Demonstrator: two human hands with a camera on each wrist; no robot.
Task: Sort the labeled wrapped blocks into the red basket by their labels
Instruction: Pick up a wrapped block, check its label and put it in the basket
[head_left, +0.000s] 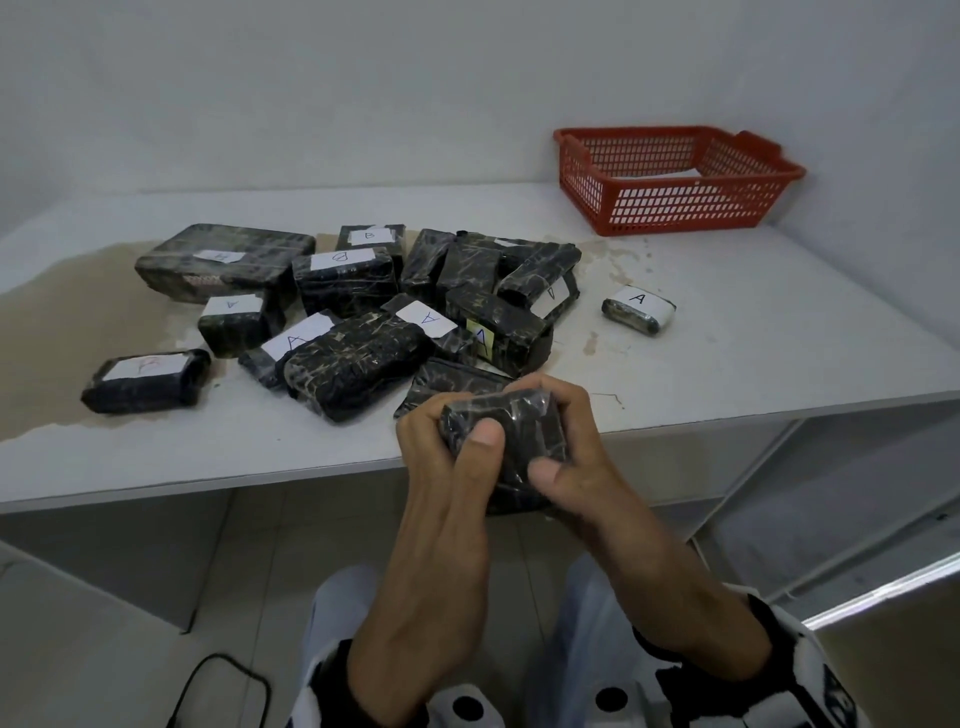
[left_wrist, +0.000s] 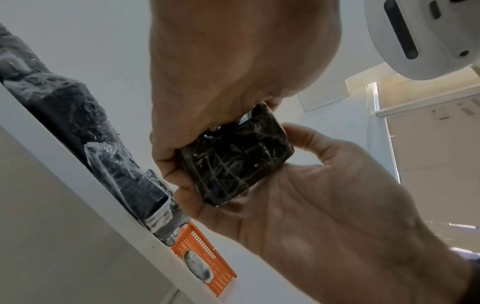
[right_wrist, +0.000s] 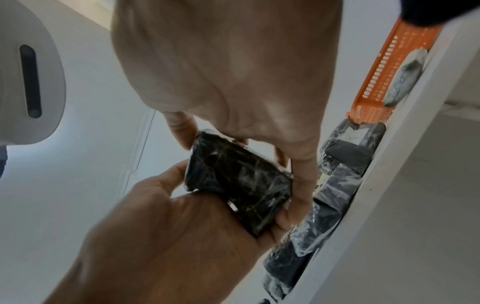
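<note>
Fingers (head_left: 540, 395) of both hands wrap the black block (head_left: 501, 431).

Held block (head_left: 506, 441) label unseen, hidden by hands; leftmost block (head_left: 145, 379) label blurred.

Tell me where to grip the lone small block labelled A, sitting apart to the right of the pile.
Take the small A block from above, fingers and thumb across its two long sides. It lies flat on the table, label up, with bare table all around, so nothing blocks a top approach. The right hand is nearer, but both hands now hold another wrapped block.
</note>
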